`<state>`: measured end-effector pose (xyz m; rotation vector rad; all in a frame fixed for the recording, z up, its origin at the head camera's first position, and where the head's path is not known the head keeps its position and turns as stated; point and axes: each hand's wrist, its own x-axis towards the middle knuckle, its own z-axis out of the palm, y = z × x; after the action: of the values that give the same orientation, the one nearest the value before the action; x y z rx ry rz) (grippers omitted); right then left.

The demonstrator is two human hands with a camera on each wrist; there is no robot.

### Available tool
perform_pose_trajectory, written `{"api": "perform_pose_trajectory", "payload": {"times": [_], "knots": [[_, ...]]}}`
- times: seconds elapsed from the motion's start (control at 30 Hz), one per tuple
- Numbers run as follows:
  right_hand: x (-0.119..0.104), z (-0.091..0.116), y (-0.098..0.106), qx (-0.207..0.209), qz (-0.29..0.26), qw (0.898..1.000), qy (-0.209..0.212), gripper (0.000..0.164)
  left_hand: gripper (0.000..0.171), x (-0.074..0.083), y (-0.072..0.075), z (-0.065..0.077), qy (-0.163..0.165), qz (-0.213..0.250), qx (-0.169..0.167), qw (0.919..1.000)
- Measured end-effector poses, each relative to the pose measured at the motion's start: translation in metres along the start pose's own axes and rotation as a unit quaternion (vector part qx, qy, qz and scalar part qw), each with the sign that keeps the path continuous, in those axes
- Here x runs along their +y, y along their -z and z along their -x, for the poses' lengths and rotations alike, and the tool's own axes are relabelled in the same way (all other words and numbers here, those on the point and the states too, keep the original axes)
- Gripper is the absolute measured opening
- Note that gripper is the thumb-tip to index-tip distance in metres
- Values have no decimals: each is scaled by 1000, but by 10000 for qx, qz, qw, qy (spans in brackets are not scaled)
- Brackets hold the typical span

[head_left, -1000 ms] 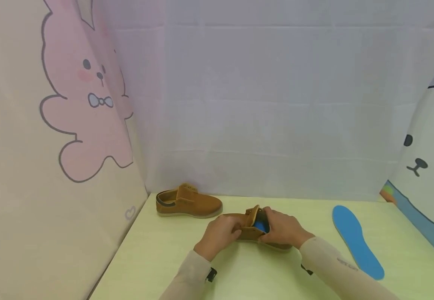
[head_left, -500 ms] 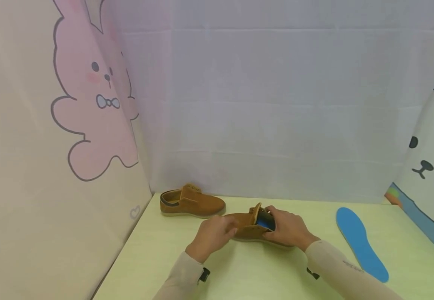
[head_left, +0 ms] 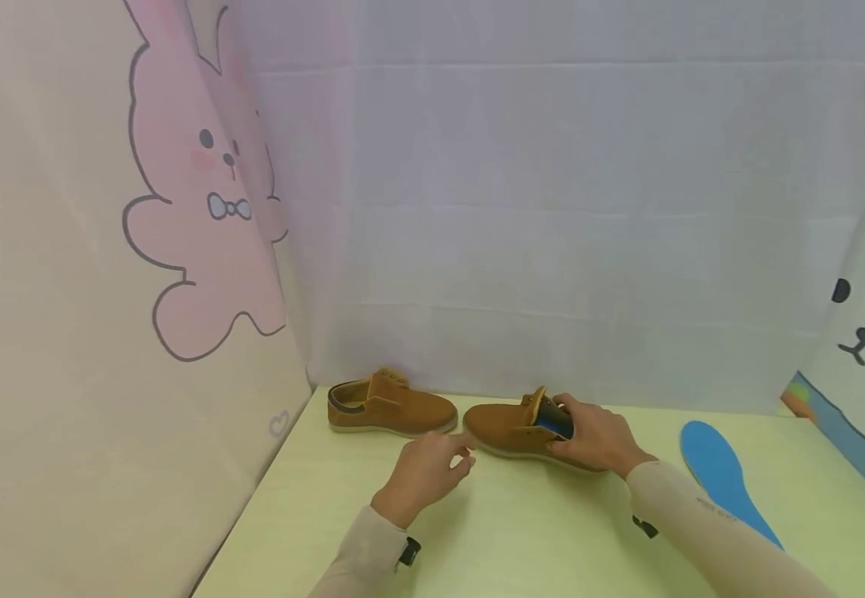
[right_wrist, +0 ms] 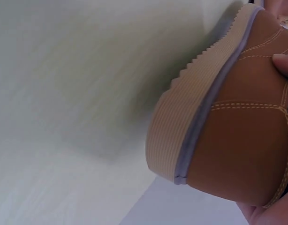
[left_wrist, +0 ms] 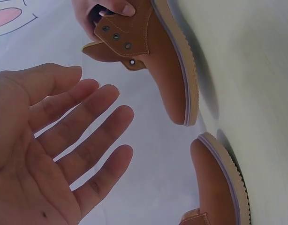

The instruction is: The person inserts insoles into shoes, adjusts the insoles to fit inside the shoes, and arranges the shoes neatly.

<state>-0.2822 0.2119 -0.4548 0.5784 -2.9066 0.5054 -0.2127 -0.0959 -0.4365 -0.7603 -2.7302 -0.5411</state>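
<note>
A brown lace-less shoe [head_left: 500,423] is in my right hand [head_left: 598,436], which grips it by the collar near the heel. Its toe points left, and something blue shows inside its opening. In the right wrist view the heel [right_wrist: 238,150] of this shoe is seen close up, with the thumb on its side. My left hand [head_left: 421,477] is off the shoe, just in front of its toe, holding nothing. In the left wrist view the left hand [left_wrist: 55,126] has its fingers spread. A second brown shoe [head_left: 403,409] stands at the back left, its toe close to the held shoe's toe.
A flat blue insole [head_left: 724,473] lies on the pale yellow table [head_left: 522,531], partly hidden by the right sleeve. White cloth [head_left: 552,208] hangs behind the table. Printed cloth with a pink rabbit [head_left: 208,208] hangs at the left, and more printed cloth at the right.
The left hand has let go of the shoe and drawn back from it. My right hand has shifted the shoe towards the back, into line with the other shoe. The view has turned slightly left.
</note>
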Motion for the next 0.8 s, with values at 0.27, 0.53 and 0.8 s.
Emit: {"api": "perform_pose_trajectory", "payload": {"times": [0.27,0.53,0.8], "knots": [[14,-16,0,31,30,9999,109,74,17,1,-4,0,81,-46,-78,9999],[30,-26,-6,-86,-58,9998,156,77,16,1,-8,-2,27,-80,-83,9999],[40,-35,-2,-90,73,9989,445,77,16,0,-10,-4,50,-24,-120,9999]]}}
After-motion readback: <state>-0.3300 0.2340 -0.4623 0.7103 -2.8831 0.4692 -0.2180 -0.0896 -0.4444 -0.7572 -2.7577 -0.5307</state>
